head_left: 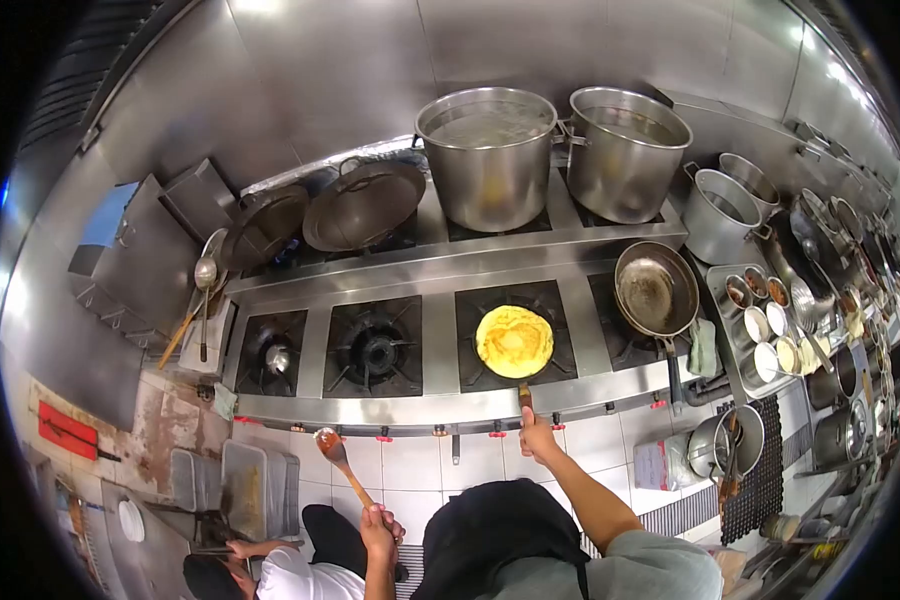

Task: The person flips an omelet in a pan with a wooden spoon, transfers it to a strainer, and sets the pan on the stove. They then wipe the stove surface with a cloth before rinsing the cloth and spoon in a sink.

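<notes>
My right hand (537, 437) is closed round the handle of a pan on the front stove. A round yellow omelette-like food (514, 341) fills that pan, over the third front burner from the left. My left hand (378, 530) grips a wooden spoon (355, 484), raised in front of the stove's edge, with red-brown and whitish residue on its head. To the right, an empty dark frying pan (656, 289) rests on the fourth burner, its handle toward the front.
Two large steel pots (488, 185) (625, 165) hold liquid on the back row. Dark woks (363, 206) lean left of them. Ingredient containers (767, 361) stand at right. A co-worker in white (305, 576) is at lower left, near plastic bins (254, 490). A pot (727, 440) sits lower right.
</notes>
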Action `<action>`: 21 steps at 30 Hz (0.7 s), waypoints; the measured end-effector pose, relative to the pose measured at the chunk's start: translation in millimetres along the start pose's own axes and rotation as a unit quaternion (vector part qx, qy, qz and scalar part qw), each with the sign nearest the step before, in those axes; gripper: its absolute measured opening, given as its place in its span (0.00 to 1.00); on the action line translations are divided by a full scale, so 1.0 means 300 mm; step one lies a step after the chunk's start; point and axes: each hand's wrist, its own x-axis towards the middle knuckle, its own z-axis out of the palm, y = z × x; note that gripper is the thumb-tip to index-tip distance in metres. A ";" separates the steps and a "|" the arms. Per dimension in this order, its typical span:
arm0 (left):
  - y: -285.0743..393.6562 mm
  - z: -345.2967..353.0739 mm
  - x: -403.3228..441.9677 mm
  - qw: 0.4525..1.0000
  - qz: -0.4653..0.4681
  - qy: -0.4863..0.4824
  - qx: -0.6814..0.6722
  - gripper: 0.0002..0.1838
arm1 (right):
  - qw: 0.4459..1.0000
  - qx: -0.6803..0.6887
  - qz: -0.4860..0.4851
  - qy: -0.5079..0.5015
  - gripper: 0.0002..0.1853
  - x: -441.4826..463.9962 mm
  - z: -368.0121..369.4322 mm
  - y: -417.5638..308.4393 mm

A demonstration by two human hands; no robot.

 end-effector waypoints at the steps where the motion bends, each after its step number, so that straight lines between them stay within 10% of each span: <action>1: -0.011 0.004 -0.021 1.000 0.004 0.013 0.006 0.09 | 1.000 -0.005 0.005 -0.004 0.23 0.025 -0.002 -0.017; 7: -0.057 0.036 -0.102 0.999 -0.013 0.037 -0.024 0.10 | 0.986 -0.051 -0.156 0.041 0.21 0.116 -0.033 0.043; 15: -0.101 0.047 -0.114 0.989 0.062 0.125 -0.047 0.11 | 0.992 -0.056 -0.110 -0.013 0.18 -0.040 -0.044 -0.162; 18: -0.039 0.089 -0.081 0.989 0.085 0.117 -0.043 0.10 | 0.960 -0.084 -0.265 -0.025 0.17 -0.111 0.030 -0.470; 21: -0.041 0.087 0.024 0.986 0.120 0.098 -0.060 0.10 | 0.798 -0.111 -0.591 0.017 0.14 -0.127 0.160 -0.844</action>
